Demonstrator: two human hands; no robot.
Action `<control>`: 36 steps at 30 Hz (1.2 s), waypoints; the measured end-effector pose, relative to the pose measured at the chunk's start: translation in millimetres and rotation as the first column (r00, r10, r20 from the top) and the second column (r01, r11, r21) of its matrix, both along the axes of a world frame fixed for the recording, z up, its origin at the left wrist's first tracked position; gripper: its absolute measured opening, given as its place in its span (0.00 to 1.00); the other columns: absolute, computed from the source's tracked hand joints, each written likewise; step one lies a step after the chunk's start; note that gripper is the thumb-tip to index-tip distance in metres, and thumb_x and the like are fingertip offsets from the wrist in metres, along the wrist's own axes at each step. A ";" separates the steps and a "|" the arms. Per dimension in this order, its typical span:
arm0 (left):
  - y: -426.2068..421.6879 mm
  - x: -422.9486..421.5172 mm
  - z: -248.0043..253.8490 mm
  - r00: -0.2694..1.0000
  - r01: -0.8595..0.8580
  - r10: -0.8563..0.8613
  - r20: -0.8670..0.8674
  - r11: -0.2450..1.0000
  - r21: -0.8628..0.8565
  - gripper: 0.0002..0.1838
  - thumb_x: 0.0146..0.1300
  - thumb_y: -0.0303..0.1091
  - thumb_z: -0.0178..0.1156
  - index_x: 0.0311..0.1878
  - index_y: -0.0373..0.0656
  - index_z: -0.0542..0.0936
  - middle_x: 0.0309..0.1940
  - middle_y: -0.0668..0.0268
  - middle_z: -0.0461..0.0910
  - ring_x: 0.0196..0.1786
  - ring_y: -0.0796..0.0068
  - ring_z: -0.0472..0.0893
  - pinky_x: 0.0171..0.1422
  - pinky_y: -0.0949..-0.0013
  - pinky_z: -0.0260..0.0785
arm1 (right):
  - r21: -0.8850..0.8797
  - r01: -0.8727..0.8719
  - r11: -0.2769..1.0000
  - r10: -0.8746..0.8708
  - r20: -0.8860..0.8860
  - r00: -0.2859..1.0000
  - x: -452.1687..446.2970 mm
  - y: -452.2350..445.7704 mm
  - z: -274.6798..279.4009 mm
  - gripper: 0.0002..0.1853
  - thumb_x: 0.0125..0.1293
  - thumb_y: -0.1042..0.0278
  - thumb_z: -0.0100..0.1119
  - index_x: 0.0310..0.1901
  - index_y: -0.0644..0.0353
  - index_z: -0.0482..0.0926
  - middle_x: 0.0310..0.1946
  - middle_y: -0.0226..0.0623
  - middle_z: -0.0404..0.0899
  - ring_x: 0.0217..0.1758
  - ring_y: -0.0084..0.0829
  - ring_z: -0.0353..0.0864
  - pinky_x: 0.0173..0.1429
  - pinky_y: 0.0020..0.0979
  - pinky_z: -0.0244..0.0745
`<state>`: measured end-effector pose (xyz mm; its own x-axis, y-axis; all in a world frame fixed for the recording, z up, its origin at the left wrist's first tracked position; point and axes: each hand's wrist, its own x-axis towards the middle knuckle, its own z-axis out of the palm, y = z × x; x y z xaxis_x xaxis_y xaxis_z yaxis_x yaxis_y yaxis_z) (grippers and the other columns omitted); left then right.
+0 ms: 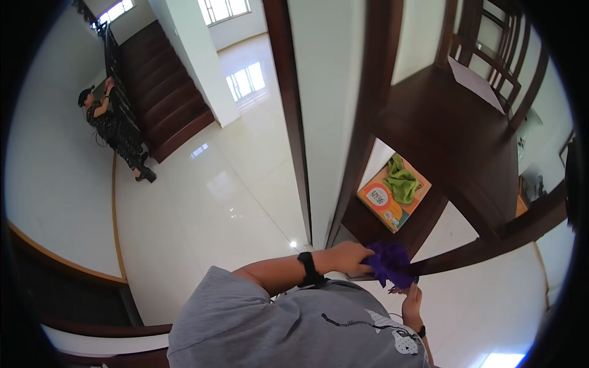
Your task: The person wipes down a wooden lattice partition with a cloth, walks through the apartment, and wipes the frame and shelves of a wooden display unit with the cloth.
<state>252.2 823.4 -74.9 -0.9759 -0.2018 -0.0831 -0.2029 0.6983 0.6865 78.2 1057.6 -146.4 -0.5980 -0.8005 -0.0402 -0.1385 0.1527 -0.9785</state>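
My left hand [348, 257], with a black band on its wrist, is closed on a crumpled purple cloth [389, 264]. My right hand [413, 303] grips the cloth's lower edge with its fingertips, and part of its grip is hidden. The cloth is bunched between the two hands, against the end of a dark wooden rail [454, 260]. Just beyond the cloth, a green cloth [402, 183] lies crumpled on an orange printed box [375, 195], which rests on a low dark wooden surface [423, 224].
Dark wooden furniture with a slatted back [442, 116] stands at the right, a pale sheet [475, 86] on it. A door frame [291, 116] rises in the middle. Beyond the glossy tiled floor [202, 245], a person [113, 126] stands by the staircase railing [119, 92].
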 end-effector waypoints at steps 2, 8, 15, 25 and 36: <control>-4.9 16.4 8.9 0.998 -0.026 0.029 -0.048 0.997 0.070 0.21 0.54 0.50 0.59 0.42 0.44 0.79 0.29 0.52 0.80 0.35 0.49 0.79 0.40 0.52 0.69 | 0.056 -0.106 0.993 0.114 -0.164 0.980 19.6 -7.9 30.8 0.26 0.73 0.56 0.33 0.29 0.67 0.77 0.26 0.39 0.80 0.33 0.31 0.75 0.40 0.31 0.67; -28.0 71.6 22.4 0.986 -0.072 0.081 -0.146 0.995 0.066 0.16 0.52 0.45 0.61 0.40 0.45 0.77 0.23 0.54 0.78 0.30 0.49 0.77 0.35 0.52 0.67 | -0.016 -0.231 0.973 0.222 -0.215 0.951 63.7 -49.9 38.4 0.19 0.71 0.63 0.37 0.42 0.68 0.76 0.32 0.42 0.79 0.37 0.33 0.77 0.45 0.31 0.69; -47.9 137.0 23.3 0.983 -0.113 0.123 -0.138 0.990 0.081 0.21 0.47 0.42 0.65 0.44 0.44 0.76 0.25 0.53 0.78 0.31 0.49 0.77 0.36 0.53 0.67 | -0.148 -0.433 0.889 0.404 -0.188 0.895 101.5 -111.4 48.6 0.16 0.66 0.65 0.42 0.43 0.67 0.77 0.37 0.41 0.79 0.41 0.34 0.78 0.47 0.32 0.70; -42.8 152.8 61.7 0.899 -0.211 0.156 -0.409 0.973 -0.092 0.41 0.48 0.43 0.66 0.66 0.42 0.61 0.40 0.54 0.75 0.44 0.52 0.73 0.57 0.56 0.61 | 0.209 -0.809 0.549 0.830 -0.254 0.497 116.8 -188.2 87.2 0.14 0.60 0.63 0.55 0.45 0.60 0.77 0.39 0.48 0.80 0.43 0.47 0.79 0.48 0.36 0.74; -33.3 161.2 41.0 0.943 -0.321 0.303 -0.134 0.936 -0.144 0.37 0.52 0.51 0.62 0.63 0.45 0.65 0.38 0.56 0.77 0.44 0.54 0.75 0.54 0.57 0.64 | 0.004 -0.936 0.351 0.936 -0.009 0.351 136.4 -229.7 54.5 0.24 0.56 0.62 0.65 0.54 0.61 0.72 0.51 0.41 0.77 0.53 0.33 0.77 0.54 0.31 0.72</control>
<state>413.4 790.1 -33.9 -0.8626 -0.4997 0.0786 -0.3594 0.7147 0.6000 214.6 827.9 -91.9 0.5393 -0.8412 -0.0381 -0.1979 -0.0827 -0.9767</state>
